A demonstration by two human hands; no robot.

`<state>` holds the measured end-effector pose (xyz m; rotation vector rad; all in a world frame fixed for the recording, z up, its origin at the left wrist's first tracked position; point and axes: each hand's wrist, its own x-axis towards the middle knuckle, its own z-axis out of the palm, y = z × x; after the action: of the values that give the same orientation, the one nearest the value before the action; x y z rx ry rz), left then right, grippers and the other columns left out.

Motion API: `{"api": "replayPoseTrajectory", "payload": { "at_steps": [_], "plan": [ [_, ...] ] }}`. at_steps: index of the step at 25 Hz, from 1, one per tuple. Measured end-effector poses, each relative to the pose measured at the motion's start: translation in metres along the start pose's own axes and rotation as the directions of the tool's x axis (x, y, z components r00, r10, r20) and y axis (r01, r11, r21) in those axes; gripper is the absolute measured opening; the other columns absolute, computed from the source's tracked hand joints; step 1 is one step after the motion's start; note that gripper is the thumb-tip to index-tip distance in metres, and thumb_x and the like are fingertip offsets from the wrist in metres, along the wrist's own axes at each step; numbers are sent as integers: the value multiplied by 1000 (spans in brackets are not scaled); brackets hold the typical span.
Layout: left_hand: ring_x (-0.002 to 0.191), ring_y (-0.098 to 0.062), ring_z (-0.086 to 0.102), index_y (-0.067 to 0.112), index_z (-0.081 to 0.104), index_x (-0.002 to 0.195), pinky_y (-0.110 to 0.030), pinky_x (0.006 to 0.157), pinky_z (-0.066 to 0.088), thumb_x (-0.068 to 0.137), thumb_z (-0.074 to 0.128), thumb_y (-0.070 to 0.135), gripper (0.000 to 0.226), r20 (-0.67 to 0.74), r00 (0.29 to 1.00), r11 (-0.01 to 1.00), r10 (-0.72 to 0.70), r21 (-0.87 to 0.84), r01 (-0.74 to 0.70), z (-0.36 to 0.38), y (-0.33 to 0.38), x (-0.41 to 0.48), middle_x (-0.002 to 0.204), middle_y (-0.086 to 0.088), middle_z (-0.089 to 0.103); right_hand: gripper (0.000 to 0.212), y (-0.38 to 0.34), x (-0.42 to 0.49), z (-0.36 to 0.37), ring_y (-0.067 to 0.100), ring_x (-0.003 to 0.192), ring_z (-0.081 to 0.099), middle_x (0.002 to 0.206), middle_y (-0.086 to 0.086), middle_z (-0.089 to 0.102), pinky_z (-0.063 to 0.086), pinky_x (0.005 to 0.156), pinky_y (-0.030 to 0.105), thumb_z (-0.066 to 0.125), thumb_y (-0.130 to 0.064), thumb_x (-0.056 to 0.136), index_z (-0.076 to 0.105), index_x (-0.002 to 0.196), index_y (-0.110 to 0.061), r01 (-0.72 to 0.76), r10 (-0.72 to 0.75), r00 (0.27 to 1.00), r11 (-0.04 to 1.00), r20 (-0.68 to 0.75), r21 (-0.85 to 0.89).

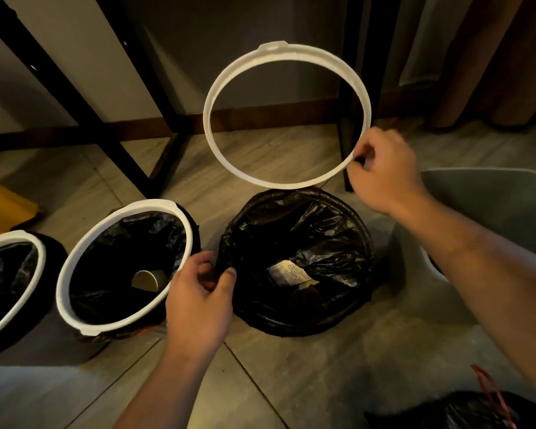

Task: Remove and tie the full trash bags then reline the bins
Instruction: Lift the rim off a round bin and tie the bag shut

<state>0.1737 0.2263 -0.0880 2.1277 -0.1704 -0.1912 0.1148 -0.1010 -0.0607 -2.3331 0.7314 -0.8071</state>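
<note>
My right hand (384,171) pinches a white plastic ring (217,88) and holds it tilted in the air above a round bin. That bin is lined with a black trash bag (331,243) folded over its rim, with a printed paper scrap (288,272) inside. My left hand (198,301) grips the bag's edge at the bin's left rim. To the left stands a second bin with its white ring (84,243) in place, a black liner and a paper cup (147,280) inside. A third ringed bin (19,274) sits at the far left edge.
Black metal table legs (127,162) stand behind the bins on the tiled floor. A grey bin (492,196) is at the right. A black bag with a red drawstring (489,394) lies at the bottom right. A yellow object (3,205) sits at the left.
</note>
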Motion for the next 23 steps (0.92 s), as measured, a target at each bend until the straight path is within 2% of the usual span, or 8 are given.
{"api": "replayPoseTrajectory", "payload": {
  "at_steps": [3, 5, 7, 10, 13, 17, 19, 23],
  "plan": [
    [107, -13, 65, 35, 62, 130, -35, 85, 53, 98, 63, 44, 33, 99, 993, 975, 59, 209, -79, 5, 12, 30, 115, 16, 66, 12, 7, -8, 12, 12, 73, 57, 82, -1, 65, 36, 57, 24, 57, -22, 90, 65, 82, -22, -165, 196, 942, 977, 271, -133],
    [117, -23, 63, 31, 56, 141, -37, 95, 51, 102, 56, 45, 42, 145, 989, 965, -39, 262, 0, 13, 20, 56, 125, 6, 65, 24, 11, -12, 22, 26, 81, 65, 84, 9, 69, 44, 62, 31, 51, -23, 94, 68, 81, -13, -359, 371, 809, 926, 456, -117],
    [109, -23, 65, 28, 64, 134, -35, 94, 53, 102, 57, 37, 34, 144, 981, 971, -129, 218, 96, 20, 25, 73, 124, 1, 69, 26, 12, -16, 30, 29, 88, 69, 89, 13, 73, 52, 73, 36, 54, -23, 96, 73, 84, -9, -544, 471, 720, 839, 510, -6],
    [99, -15, 67, 32, 74, 106, -29, 83, 57, 94, 65, 22, 19, 51, 991, 978, -121, 178, 110, 21, 23, 84, 100, 14, 72, 20, 11, -15, 32, 21, 89, 69, 90, 5, 76, 55, 71, 31, 61, -15, 94, 78, 83, -18, -625, 522, 743, 765, 419, 156],
    [86, -10, 70, 34, 73, 94, -25, 66, 50, 89, 71, 25, 10, -19, 996, 996, -86, 31, 87, 19, 27, 83, 87, 13, 75, 16, 10, -15, 31, 20, 92, 71, 92, 4, 76, 53, 67, 28, 67, -8, 93, 77, 88, -19, -653, 539, 740, 717, 402, 242],
    [75, -10, 67, 35, 71, 91, -31, 66, 50, 87, 69, 28, 8, -37, 999, 994, 16, -111, -20, 19, 40, 73, 73, 18, 69, 17, 5, -22, 24, 20, 78, 70, 85, 7, 73, 51, 61, 28, 68, -10, 91, 71, 82, -24, -420, 377, 893, 894, 245, 154],
    [67, -10, 63, 38, 72, 91, -32, 63, 49, 86, 68, 25, 14, 20, 1000, 977, 20, -214, -16, 17, 48, 66, 66, 18, 61, 22, -3, -24, 17, 8, 69, 68, 80, 0, 74, 52, 56, 23, 70, -15, 91, 67, 78, -32, -436, 377, 887, 874, 265, 216],
    [74, -24, 62, 48, 74, 111, -41, 69, 51, 89, 59, 26, 35, 196, 976, 944, 94, -330, -24, 14, 60, 56, 79, -5, 64, 24, -15, -18, 12, 20, 96, 74, 90, 2, 79, 61, 85, 38, 70, -1, 93, 74, 84, -23, -597, 426, 796, 666, 430, 447]
  ]
}}
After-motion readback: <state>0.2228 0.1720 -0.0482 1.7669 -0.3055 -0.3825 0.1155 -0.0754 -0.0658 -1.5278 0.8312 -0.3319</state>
